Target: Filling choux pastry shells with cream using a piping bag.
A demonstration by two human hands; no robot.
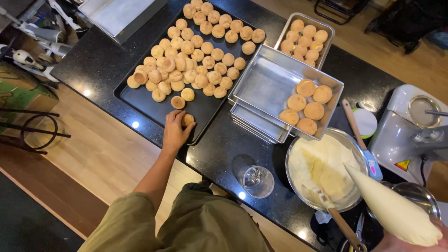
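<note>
Two hands: left point(175, 132) on puff point(188, 120), right point(410, 240) round piping bag point(392, 207).

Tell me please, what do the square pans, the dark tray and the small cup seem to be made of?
Square pans: likely metal, brushed silver with dull reflections. Dark tray: probably coated metal, matte black, thin raised rim. Small cup: clear glass or plastic; the counter shows through it.
</note>
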